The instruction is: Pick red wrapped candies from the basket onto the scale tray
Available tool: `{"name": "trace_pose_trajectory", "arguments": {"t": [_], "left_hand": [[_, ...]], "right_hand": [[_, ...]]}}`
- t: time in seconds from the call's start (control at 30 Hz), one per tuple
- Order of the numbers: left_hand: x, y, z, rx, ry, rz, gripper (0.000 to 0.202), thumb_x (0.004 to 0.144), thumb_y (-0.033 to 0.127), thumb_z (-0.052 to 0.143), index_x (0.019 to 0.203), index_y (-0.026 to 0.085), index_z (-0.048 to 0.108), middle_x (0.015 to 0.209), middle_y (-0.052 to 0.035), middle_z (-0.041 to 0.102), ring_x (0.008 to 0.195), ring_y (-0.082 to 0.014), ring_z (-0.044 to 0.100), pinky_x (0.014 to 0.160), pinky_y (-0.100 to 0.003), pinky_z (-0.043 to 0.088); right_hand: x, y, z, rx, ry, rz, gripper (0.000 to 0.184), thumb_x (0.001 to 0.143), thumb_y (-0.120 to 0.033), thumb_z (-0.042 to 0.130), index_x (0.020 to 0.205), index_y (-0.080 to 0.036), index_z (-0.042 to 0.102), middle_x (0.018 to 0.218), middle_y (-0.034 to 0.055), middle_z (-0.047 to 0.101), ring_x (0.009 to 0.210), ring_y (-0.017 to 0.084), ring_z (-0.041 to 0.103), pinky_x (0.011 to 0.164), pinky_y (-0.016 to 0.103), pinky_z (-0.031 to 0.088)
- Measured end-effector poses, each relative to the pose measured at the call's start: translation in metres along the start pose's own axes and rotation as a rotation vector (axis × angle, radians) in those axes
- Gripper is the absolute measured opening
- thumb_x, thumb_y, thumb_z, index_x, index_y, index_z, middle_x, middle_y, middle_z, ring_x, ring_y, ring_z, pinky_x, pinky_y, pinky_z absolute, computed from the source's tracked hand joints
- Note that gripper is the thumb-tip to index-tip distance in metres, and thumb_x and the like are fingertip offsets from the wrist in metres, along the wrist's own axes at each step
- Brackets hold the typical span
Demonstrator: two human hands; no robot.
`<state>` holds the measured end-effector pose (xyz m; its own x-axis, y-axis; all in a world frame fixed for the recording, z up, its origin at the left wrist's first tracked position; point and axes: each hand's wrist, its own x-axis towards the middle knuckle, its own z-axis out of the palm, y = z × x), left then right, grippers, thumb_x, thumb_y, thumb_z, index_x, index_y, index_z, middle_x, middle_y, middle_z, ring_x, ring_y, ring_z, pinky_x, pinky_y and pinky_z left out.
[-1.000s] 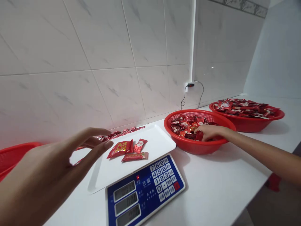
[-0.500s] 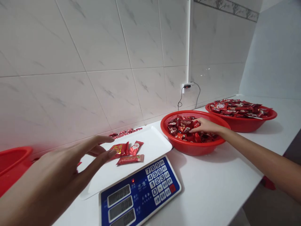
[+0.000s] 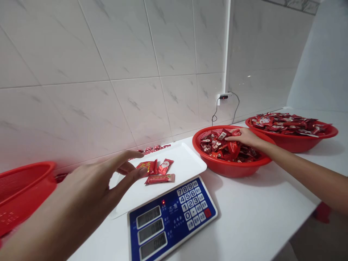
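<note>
Left hand point(image 3: 100, 181), lower left, unclenched; dip might jog scale tray point(image 3: 187, 165). Right hand point(image 3: 247, 138), right: grip unclear; loose pinch might drop candies point(image 3: 233, 149).

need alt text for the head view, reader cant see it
The right hand reaches into a red basket of small packets, while the open left hand is near three packets on a scale's white tray. A heaped basket stands farther right.
</note>
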<state>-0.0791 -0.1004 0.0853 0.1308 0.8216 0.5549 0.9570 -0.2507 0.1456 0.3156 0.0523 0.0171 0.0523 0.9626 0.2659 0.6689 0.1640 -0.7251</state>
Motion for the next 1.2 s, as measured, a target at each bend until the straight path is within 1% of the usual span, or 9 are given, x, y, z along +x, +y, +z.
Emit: {"name": "trace_pose_trajectory", "arguments": {"t": [0.17, 0.33, 0.57, 0.7, 0.77, 0.87, 0.97, 1.07, 1.2], "left_hand": [[0.004, 0.0, 0.003, 0.07, -0.063, -0.054, 0.05, 0.076, 0.075, 0.042, 0.099, 0.039, 0.069, 0.073, 0.005, 0.075, 0.041, -0.0176, 0.056, 0.04, -0.027, 0.038], [0.007, 0.007, 0.004, -0.015, -0.005, 0.025, 0.044, 0.077, 0.067, 0.045, 0.095, 0.036, 0.07, 0.076, 0.002, 0.076, 0.049, -0.0203, 0.062, 0.044, -0.029, 0.043], [0.009, 0.034, 0.024, -0.143, 0.169, 0.194, 0.043, 0.081, 0.057, 0.062, 0.113, 0.028, 0.062, 0.101, -0.0044, 0.072, 0.08, -0.0236, 0.069, 0.069, -0.034, 0.053], [0.009, 0.044, 0.04, -0.029, 0.134, 0.211, 0.017, 0.088, 0.028, 0.062, 0.104, 0.023, 0.062, 0.098, -0.0037, 0.07, 0.074, -0.0203, 0.067, 0.062, -0.031, 0.048], [0.01, 0.04, 0.043, -0.008, 0.179, 0.188, 0.008, 0.089, 0.018, 0.056, 0.093, 0.021, 0.062, 0.087, -0.0017, 0.07, 0.072, -0.0191, 0.066, 0.061, -0.03, 0.047], [0.016, 0.026, 0.047, -0.105, 0.245, 0.123, 0.009, 0.087, 0.015, 0.056, 0.088, 0.021, 0.063, 0.082, -0.0014, 0.07, 0.069, -0.0175, 0.067, 0.064, -0.029, 0.05], [0.023, 0.015, 0.052, -0.168, 0.072, 0.074, 0.014, 0.084, 0.018, 0.06, 0.097, 0.021, 0.066, 0.094, -0.0057, 0.074, 0.081, -0.0213, 0.07, 0.069, -0.032, 0.054], [0.021, 0.012, 0.044, -0.168, -0.083, 0.109, 0.024, 0.081, 0.028, 0.068, 0.105, 0.026, 0.069, 0.105, -0.0057, 0.075, 0.09, -0.024, 0.071, 0.072, -0.033, 0.056], [0.007, 0.013, 0.011, -0.215, 0.247, 0.013, 0.021, 0.084, 0.045, 0.067, 0.103, 0.036, 0.07, 0.098, 0.0067, 0.075, 0.088, -0.0166, 0.071, 0.076, -0.026, 0.053]], "right_hand": [[0.005, -0.016, 0.002, 0.235, 0.112, 0.115, 0.019, 0.069, -0.03, 0.075, 0.081, -0.02, 0.065, 0.084, 0.0078, 0.073, 0.086, 0.027, 0.069, 0.082, 0.038, 0.054], [0.008, -0.05, 0.013, 0.643, 0.156, 0.087, 0.022, 0.07, -0.025, 0.077, 0.086, -0.019, 0.064, 0.088, 0.0082, 0.072, 0.079, 0.022, 0.069, 0.079, 0.036, 0.057], [-0.024, -0.131, 0.069, 1.041, -0.132, 0.019, 0.026, 0.067, -0.025, 0.081, 0.087, -0.017, 0.065, 0.087, 0.0054, 0.073, 0.08, 0.019, 0.069, 0.077, 0.033, 0.057], [-0.043, -0.169, 0.11, 1.245, -0.302, -0.013, 0.028, 0.063, -0.031, 0.084, 0.08, -0.018, 0.065, 0.078, 0.002, 0.071, 0.074, 0.016, 0.067, 0.074, 0.031, 0.055], [-0.042, -0.177, 0.121, 1.275, -0.289, 0.008, 0.031, 0.061, -0.034, 0.085, 0.078, -0.018, 0.065, 0.074, 0.0007, 0.069, 0.071, 0.015, 0.065, 0.069, 0.029, 0.054], [-0.028, -0.174, 0.122, 1.251, -0.113, -0.006, 0.033, 0.06, -0.035, 0.085, 0.078, -0.019, 0.064, 0.071, -0.0012, 0.067, 0.067, 0.013, 0.062, 0.058, 0.025, 0.051], [-0.013, -0.162, 0.114, 1.122, 0.059, -0.108, 0.038, 0.057, -0.039, 0.086, 0.082, -0.02, 0.064, 0.073, -0.001, 0.066, 0.069, 0.013, 0.062, 0.051, 0.022, 0.046], [-0.01, -0.153, 0.104, 1.007, 0.083, -0.186, 0.041, 0.056, -0.042, 0.086, 0.085, -0.019, 0.066, 0.076, 0.0006, 0.067, 0.07, 0.015, 0.064, 0.048, 0.022, 0.045], [-0.023, -0.154, 0.091, 0.847, 0.087, -0.33, 0.032, 0.06, -0.037, 0.085, 0.079, -0.018, 0.069, 0.069, 0.0, 0.065, 0.066, 0.014, 0.062, 0.045, 0.021, 0.044]]}}
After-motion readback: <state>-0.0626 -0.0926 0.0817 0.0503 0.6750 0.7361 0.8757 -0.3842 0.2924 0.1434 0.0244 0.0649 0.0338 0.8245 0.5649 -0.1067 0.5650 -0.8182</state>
